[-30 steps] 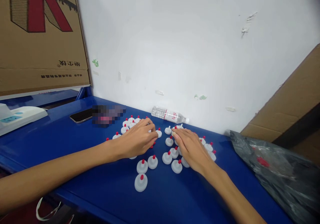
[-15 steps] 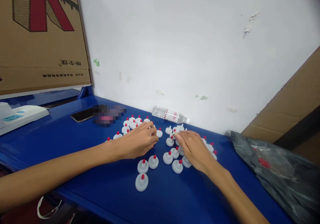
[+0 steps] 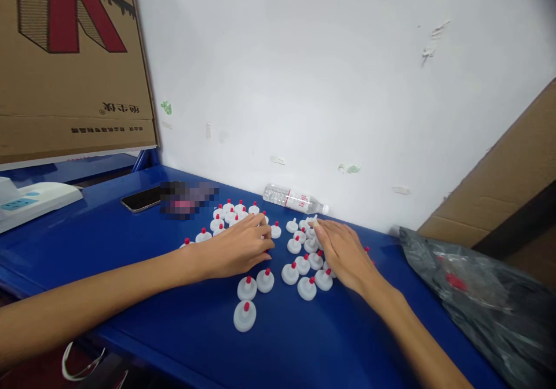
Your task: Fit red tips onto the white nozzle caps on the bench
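Note:
Many white round plastic caps with nozzles stand on the blue table (image 3: 286, 342), most of them with red tips, such as the front white cap (image 3: 244, 318). My left hand (image 3: 243, 245) is low over the left group, its fingers curled in. Whatever lies inside them is hidden. At the right group, my right hand (image 3: 345, 256) is bent over the caps, thumb and fingers close together beside a white nozzle. Its fingertips are mostly out of sight. Near that thumb, a few caps show bare white nozzles, including a white bare-nozzle cap (image 3: 292, 226).
A clear plastic bottle (image 3: 295, 198) lies along the wall. At the left are a phone (image 3: 141, 199), a white power strip (image 3: 41, 201) and a big cardboard box (image 3: 78, 82). A dark plastic bag (image 3: 478, 308) covers the table's right side.
My right hand has shifted slightly right and away from me, uncovering more red-tipped caps beneath it. My left hand stays almost in place, its fingers a little changed.

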Available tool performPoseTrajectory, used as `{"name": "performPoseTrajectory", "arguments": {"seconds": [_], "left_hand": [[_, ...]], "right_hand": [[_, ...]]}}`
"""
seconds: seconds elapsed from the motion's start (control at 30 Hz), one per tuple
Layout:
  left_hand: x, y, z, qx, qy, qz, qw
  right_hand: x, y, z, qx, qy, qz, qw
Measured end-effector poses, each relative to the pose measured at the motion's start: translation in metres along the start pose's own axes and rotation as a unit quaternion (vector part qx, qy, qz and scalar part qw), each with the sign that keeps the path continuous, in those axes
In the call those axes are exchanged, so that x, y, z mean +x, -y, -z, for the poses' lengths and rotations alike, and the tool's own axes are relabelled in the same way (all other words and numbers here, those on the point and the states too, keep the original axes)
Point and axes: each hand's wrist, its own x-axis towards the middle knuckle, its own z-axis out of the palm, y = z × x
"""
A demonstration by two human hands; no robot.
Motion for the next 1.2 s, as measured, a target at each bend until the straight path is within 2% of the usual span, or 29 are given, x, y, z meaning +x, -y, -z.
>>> {"name": "performPoseTrajectory", "arguments": {"seconds": [0.13, 0.27, 0.47, 0.67, 0.83, 0.97, 1.2], "left_hand": [[-0.001, 0.001, -0.003, 0.006, 0.011, -0.003, 1.0], [-0.003, 0.003, -0.005, -0.008, 0.016, -0.009, 1.0], [-0.002, 0.003, -0.004, -0.009, 0.021, -0.019, 1.0], [0.0, 0.001, -0.001, -0.012, 0.021, -0.025, 0.999], [0.001, 0.001, -0.001, -0.019, -0.036, -0.011, 0.999], [0.001, 0.001, 0.0, -0.064, -0.112, 0.012, 0.992], [0.004, -0.003, 0.005, -0.089, -0.168, 0.009, 0.982]], "right_hand": [[-0.002, -0.005, -0.009, -0.002, 0.018, -0.003, 1.0], [-0.002, -0.004, -0.007, -0.001, 0.008, 0.008, 1.0], [0.002, 0.005, 0.003, 0.005, -0.034, 0.034, 0.999], [0.003, 0.015, 0.011, -0.013, -0.108, 0.048, 0.993], [-0.001, 0.025, 0.011, -0.03, -0.163, 0.09, 0.982], [-0.005, 0.036, 0.006, -0.007, -0.136, 0.148, 0.98], [-0.007, 0.046, -0.002, 0.003, -0.119, 0.204, 0.972]]}}
